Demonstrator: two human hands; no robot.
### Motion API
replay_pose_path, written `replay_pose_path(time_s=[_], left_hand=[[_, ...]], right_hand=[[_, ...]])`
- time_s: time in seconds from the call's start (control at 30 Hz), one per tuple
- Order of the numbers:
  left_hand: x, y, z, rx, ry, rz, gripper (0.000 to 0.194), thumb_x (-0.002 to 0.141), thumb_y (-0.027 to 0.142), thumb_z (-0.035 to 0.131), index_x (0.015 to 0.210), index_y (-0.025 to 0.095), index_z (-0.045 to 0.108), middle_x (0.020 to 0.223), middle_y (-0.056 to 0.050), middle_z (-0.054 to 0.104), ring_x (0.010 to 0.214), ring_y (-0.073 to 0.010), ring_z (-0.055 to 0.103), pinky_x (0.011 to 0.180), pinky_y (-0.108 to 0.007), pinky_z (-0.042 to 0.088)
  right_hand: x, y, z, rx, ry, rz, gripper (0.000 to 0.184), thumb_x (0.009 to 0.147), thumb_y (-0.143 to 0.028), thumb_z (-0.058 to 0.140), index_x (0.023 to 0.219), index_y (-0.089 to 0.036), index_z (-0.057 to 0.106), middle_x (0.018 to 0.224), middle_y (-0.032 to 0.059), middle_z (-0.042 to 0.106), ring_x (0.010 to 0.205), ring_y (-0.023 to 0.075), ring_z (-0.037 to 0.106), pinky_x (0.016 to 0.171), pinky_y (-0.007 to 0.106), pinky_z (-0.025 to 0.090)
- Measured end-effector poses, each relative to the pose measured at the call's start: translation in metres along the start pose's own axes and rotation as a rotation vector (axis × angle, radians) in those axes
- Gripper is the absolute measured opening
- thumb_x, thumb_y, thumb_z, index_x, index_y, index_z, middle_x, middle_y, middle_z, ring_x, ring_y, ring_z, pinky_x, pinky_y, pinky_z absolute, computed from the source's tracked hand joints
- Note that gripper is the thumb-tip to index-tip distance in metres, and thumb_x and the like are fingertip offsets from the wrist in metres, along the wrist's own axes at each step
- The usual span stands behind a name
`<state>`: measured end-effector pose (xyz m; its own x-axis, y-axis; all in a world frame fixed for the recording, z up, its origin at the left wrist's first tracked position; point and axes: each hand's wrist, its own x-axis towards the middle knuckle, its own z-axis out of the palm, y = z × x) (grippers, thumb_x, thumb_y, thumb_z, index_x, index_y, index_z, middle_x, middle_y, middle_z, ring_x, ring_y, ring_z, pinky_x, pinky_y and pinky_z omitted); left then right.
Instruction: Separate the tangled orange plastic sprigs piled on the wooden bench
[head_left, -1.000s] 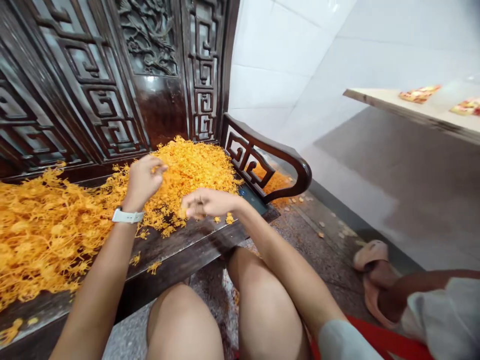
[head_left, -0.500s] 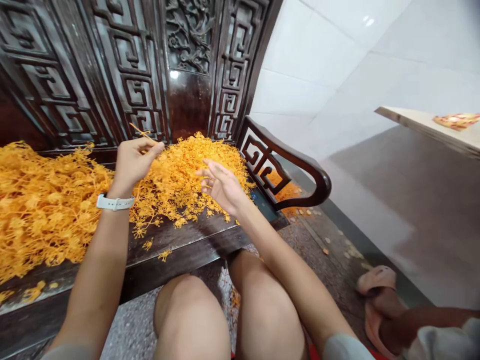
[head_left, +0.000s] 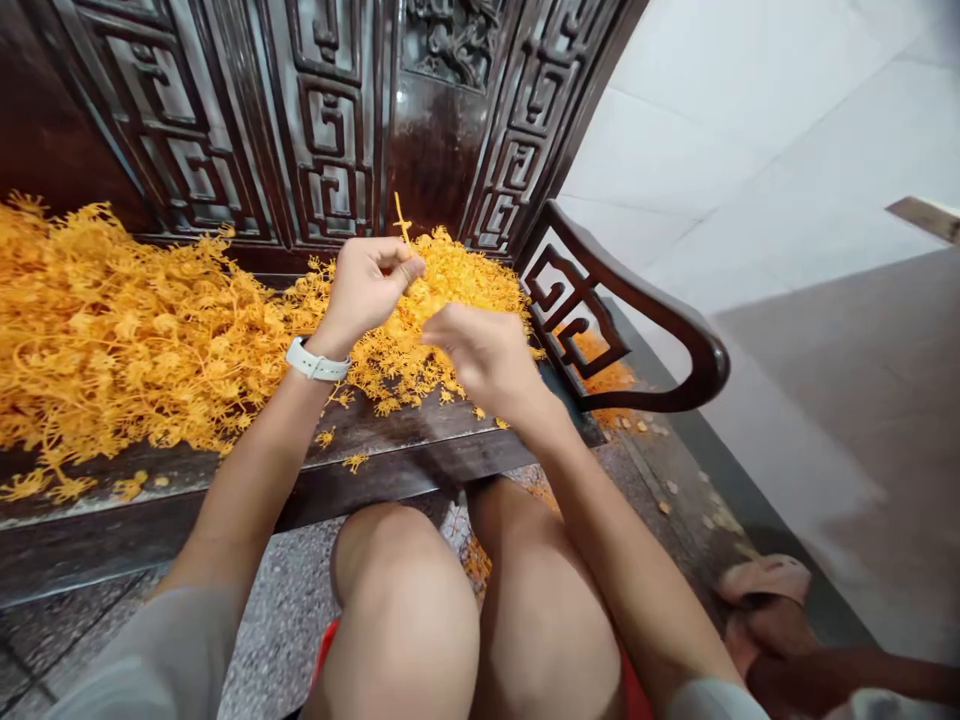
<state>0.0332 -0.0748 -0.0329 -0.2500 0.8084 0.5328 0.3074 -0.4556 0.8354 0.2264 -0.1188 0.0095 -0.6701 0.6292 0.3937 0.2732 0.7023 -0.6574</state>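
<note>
My left hand (head_left: 373, 285), with a pale watch band (head_left: 318, 362) on its wrist, is closed in a pinch on a thin orange plastic stem (head_left: 400, 212) with short side prongs, which points upward. Close by on the right is my right hand (head_left: 487, 355), its fingers bent and smeared by motion; what they hold, if anything, cannot be made out. Both hands are above a heap of small orange plastic pieces (head_left: 487, 283). A larger tangle of branched orange plastic stems (head_left: 150, 340) spreads to the left on the dark wooden bench (head_left: 420, 425).
The bench's carved back (head_left: 330, 130) rises behind the heaps, and its curved armrest (head_left: 645, 300) is at the right. Orange bits (head_left: 600, 370) lie on the floor beyond it. A person's slippered foot (head_left: 772, 590) is at lower right; a board's corner (head_left: 926, 215) juts in above.
My left hand has come to hold the orange stem, now tilted upright. My right hand, spread half a second ago, has bent its fingers and turned. The view has swung rightward.
</note>
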Motion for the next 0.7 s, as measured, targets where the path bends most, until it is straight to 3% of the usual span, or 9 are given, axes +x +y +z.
replay_pose_path(time_s=[0.13,0.2,0.23,0.27,0.3,0.37,0.43,0.53,0.7], left_hand=[[0.021,-0.044,-0.019,0.129,0.244,-0.084,0.026,0.086,0.027,0.078,0.065,0.020,0.064,0.058,0.001,0.052,0.060,-0.0149,0.048,0.062,-0.032,0.036],[0.031,-0.059,-0.036,0.018,0.259,-0.150,0.027,0.089,0.031,0.076,0.067,0.020,0.065,0.060,0.001,0.055,0.058,-0.0137,0.051,0.061,-0.031,0.038],[0.034,-0.063,-0.044,-0.042,0.266,-0.157,0.027,0.091,0.034,0.076,0.070,0.020,0.066,0.063,0.000,0.059,0.060,-0.0131,0.053,0.061,-0.031,0.039],[0.037,-0.064,-0.052,-0.093,0.272,-0.157,0.027,0.092,0.037,0.076,0.074,0.019,0.068,0.068,-0.001,0.062,0.062,-0.0124,0.056,0.062,-0.031,0.041],[0.038,-0.063,-0.058,-0.124,0.277,-0.154,0.027,0.092,0.040,0.078,0.078,0.019,0.069,0.072,-0.001,0.065,0.066,-0.0116,0.058,0.063,-0.030,0.042],[0.037,-0.058,-0.064,-0.150,0.260,-0.177,0.028,0.091,0.043,0.080,0.081,0.018,0.069,0.076,-0.001,0.068,0.069,-0.0105,0.061,0.063,-0.029,0.042],[0.035,-0.052,-0.062,-0.179,0.206,-0.223,0.025,0.090,0.039,0.083,0.083,0.018,0.070,0.079,-0.002,0.069,0.071,-0.0107,0.064,0.064,-0.028,0.044],[0.030,-0.042,-0.050,-0.238,0.118,-0.252,0.015,0.087,0.026,0.084,0.087,0.017,0.072,0.082,-0.001,0.070,0.074,-0.0120,0.068,0.069,-0.027,0.051],[0.012,-0.017,-0.020,-0.310,-0.014,-0.239,0.017,0.078,0.017,0.089,0.086,0.015,0.074,0.081,-0.002,0.073,0.074,-0.0134,0.070,0.074,-0.028,0.056]], right_hand=[[-0.004,-0.061,0.010,0.321,-0.824,-0.185,0.020,0.092,-0.013,0.056,0.085,-0.027,0.068,0.101,0.0004,0.076,0.096,0.0203,0.070,0.088,0.030,0.054],[-0.002,-0.069,0.010,0.537,-1.185,-0.164,0.013,0.097,-0.022,0.061,0.085,-0.026,0.064,0.099,0.0010,0.074,0.095,0.0179,0.071,0.085,0.025,0.054],[0.001,-0.065,0.009,0.619,-1.255,-0.107,0.011,0.098,-0.026,0.062,0.087,-0.026,0.064,0.096,0.0016,0.073,0.090,0.0169,0.071,0.081,0.025,0.054],[0.005,-0.055,0.006,0.709,-1.194,-0.030,0.010,0.099,-0.030,0.063,0.091,-0.025,0.064,0.093,0.0018,0.072,0.082,0.0156,0.069,0.076,0.025,0.054],[0.009,-0.041,0.004,0.805,-1.026,0.060,0.013,0.100,-0.036,0.063,0.096,-0.024,0.065,0.093,0.0024,0.072,0.076,0.0141,0.067,0.071,0.026,0.053],[0.017,-0.006,0.004,0.971,-0.371,0.236,0.029,0.099,-0.052,0.062,0.105,-0.023,0.066,0.093,0.0029,0.073,0.067,0.0112,0.061,0.062,0.025,0.050],[0.023,0.025,0.011,1.020,0.081,0.385,0.038,0.097,-0.058,0.063,0.108,-0.022,0.066,0.098,0.0051,0.073,0.069,0.0108,0.059,0.063,0.025,0.050],[0.024,0.047,0.026,1.006,0.199,0.555,0.033,0.094,-0.050,0.069,0.110,-0.021,0.066,0.094,0.0046,0.071,0.068,0.0107,0.056,0.062,0.025,0.049],[0.020,0.038,0.040,0.992,0.169,0.506,0.037,0.092,-0.052,0.076,0.109,-0.021,0.066,0.091,0.0034,0.072,0.069,0.0111,0.061,0.061,0.025,0.050]])
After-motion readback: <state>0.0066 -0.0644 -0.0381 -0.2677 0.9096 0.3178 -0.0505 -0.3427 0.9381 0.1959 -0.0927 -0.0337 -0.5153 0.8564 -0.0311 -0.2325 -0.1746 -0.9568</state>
